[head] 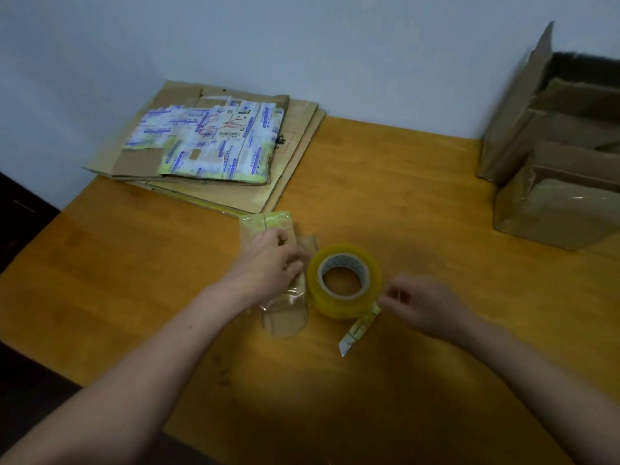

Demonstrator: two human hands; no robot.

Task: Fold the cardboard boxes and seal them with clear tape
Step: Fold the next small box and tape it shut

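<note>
A roll of clear yellowish tape lies flat on the wooden table, in the middle. My right hand pinches the tape's loose end at the roll's right side; a scrap with printed paper stuck to it hangs from that end. My left hand rests with curled fingers on a small flattened cardboard piece covered in tape, just left of the roll. A stack of flattened cardboard boxes lies at the back left, the top one covered in printed tape.
Assembled cardboard boxes stand at the right edge of the table, one with open flaps against the wall. The table's left edge runs diagonally, with a dark floor beyond it.
</note>
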